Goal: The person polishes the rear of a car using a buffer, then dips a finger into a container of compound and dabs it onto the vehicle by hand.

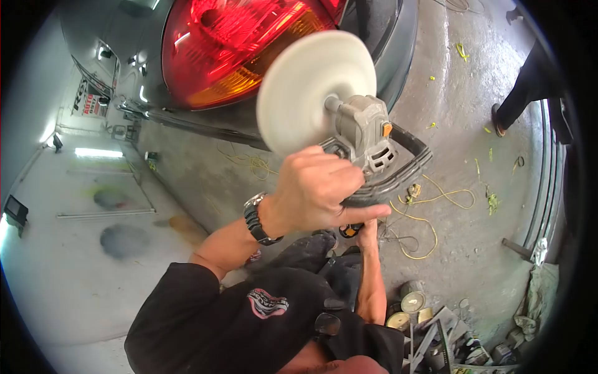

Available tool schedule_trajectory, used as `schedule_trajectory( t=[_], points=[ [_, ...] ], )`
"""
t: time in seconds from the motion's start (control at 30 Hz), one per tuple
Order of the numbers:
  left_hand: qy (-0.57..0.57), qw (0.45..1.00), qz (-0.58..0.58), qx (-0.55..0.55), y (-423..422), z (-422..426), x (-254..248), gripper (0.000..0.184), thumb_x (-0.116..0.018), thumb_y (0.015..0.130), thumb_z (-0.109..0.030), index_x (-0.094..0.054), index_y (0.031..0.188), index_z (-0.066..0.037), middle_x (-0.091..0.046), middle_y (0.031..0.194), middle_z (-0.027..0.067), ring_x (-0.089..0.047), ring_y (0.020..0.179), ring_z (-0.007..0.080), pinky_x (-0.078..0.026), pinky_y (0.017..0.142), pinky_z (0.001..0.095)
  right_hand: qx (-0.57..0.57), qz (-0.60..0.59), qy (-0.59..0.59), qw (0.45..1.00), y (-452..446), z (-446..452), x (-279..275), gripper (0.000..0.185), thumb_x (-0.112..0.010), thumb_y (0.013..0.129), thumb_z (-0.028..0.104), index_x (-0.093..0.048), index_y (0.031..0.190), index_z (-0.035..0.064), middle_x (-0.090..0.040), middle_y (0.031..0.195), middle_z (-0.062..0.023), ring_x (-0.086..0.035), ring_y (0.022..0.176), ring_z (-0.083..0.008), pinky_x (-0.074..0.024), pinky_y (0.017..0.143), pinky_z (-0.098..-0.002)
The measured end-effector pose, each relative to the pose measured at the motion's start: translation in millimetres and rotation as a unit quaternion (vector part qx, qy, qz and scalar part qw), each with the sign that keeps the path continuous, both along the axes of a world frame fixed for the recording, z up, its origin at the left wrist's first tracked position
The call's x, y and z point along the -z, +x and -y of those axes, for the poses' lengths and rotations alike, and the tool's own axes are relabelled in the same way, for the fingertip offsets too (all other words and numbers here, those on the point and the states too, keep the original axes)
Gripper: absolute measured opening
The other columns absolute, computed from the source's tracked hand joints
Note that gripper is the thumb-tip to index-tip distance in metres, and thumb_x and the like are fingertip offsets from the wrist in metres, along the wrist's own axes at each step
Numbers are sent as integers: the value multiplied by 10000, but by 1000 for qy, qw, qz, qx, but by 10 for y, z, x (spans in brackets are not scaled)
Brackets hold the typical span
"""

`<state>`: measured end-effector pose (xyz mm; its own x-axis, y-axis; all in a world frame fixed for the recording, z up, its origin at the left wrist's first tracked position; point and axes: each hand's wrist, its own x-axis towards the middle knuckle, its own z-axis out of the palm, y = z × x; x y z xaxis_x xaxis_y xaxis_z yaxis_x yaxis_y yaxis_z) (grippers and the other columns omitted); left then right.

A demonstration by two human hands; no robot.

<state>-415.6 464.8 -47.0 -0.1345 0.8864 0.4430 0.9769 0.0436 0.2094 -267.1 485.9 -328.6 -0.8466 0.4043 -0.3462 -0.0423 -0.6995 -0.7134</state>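
A polisher [361, 128] with a round white pad [299, 106] is held up at the corner of a dark car. The pad is blurred as if spinning and overlaps the edge of the red and amber tail light [218, 50]; I cannot tell if it touches. My left hand [324, 187], with a watch [254, 218] on the wrist, is closed round the black loop handle [398, 171], thumb stuck out. Lower down, my right hand [369, 234] is closed on the polisher's rear end, its fingers largely hidden behind the left hand.
A yellow cord [430, 234] snakes over the concrete floor. Cans [412, 302] and metal scraps lie at lower right. Another person's dark-trousered leg [523, 87] stands at the right. Green tape bits [492, 202] litter the floor. A pale wall [93, 299] runs along the left.
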Motion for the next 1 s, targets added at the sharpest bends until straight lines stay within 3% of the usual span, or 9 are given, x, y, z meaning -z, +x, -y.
schedule_trajectory(
  t=[0.13,0.3,0.6,0.73,0.77,0.83,0.87,0.9,1.0],
  points=[
    [-6,1000,13,-13,127,352,-64,463,-883,685,-427,-561,602,-106,-524,553,9,-491,454,175,-320,468,314,10,53,35,998,74,195,-34,933,-632,678,880,-676,970,-5,-689,815,-48,-632,648,-115,-497,556,-261],
    [-19,998,53,-14,105,1027,114,459,-877,686,-420,-550,583,-116,-470,524,-6,-457,436,174,-329,471,311,-39,-16,44,998,221,627,55,901,-715,678,813,-689,1045,-9,-688,921,-5,-620,832,-94,-497,743,-280],
    [30,985,165,-29,57,1486,647,449,-837,758,-397,-547,612,-86,-447,516,17,-447,430,195,-326,465,321,-71,65,119,988,672,618,38,888,-702,766,740,-665,1109,-79,-713,953,-68,-622,888,-119,-507,770,-308],
    [88,970,221,-42,74,1445,929,480,-794,815,-419,-537,618,-65,-456,529,37,-449,440,218,-334,467,334,-103,158,167,968,948,319,-194,848,-727,761,707,-676,1060,-84,-712,902,-61,-621,845,-117,-504,756,-313],
    [93,965,238,-54,87,1408,996,487,-791,817,-422,-536,619,-59,-460,532,42,-449,443,222,-335,467,337,-97,187,201,957,987,243,-285,931,-658,737,816,-671,991,-79,-668,848,-21,-575,790,-102,-476,701,-305],
    [103,954,272,-76,111,1321,1132,500,-786,822,-429,-534,621,-47,-467,539,50,-449,450,232,-337,467,343,-118,229,225,940,1123,72,-281,922,-653,742,816,-665,953,-82,-638,786,-7,-547,742,-93,-463,645,-307],
    [96,950,284,-85,122,1298,1204,505,-783,825,-434,-542,628,-35,-469,542,63,-447,455,237,-340,469,346,-121,245,220,936,1168,-30,-293,825,-687,745,746,-699,1020,-32,-679,765,-73,-621,749,-140,-497,689,-351],
    [107,947,289,-89,147,1237,1230,526,-760,844,-451,-524,626,-35,-446,544,62,-435,458,236,-339,472,350,-152,272,237,920,1219,-150,-307,831,-684,745,751,-696,993,-42,-663,725,-62,-610,709,-135,-494,657,-342],
    [121,941,300,-103,246,1047,1246,560,-722,879,-480,-496,627,-34,-407,548,58,-414,468,234,-336,478,357,-138,261,216,931,1273,-346,-305,863,-673,739,780,-680,944,-59,-632,701,-31,-579,674,-113,-481,612,-324]
  ],
)
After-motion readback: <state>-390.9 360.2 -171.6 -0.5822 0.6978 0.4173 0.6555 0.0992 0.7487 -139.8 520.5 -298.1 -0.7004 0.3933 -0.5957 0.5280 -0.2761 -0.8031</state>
